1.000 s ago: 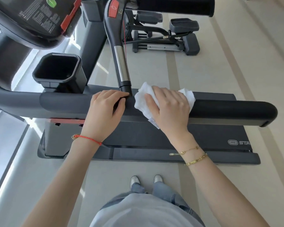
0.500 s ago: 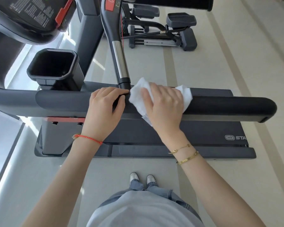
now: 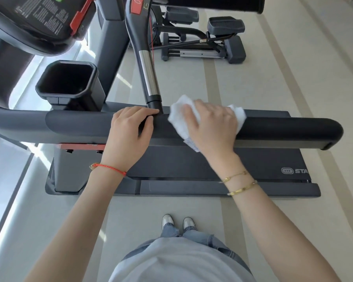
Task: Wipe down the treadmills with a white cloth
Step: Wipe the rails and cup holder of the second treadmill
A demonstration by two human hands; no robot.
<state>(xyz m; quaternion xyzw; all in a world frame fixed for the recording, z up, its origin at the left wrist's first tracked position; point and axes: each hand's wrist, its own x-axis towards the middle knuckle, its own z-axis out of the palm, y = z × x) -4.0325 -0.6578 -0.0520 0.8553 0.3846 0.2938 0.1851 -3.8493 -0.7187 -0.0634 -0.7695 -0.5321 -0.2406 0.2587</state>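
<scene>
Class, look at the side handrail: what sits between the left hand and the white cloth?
In the head view, the base of the chrome upright bar meets the handrail between the left hand and the white cloth.

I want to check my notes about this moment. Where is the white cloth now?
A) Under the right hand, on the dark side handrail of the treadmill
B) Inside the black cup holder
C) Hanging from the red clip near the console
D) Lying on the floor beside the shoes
A: the white cloth lies pressed under the right hand on the padded handrail, while the left hand rests on the same rail beside it.
</scene>
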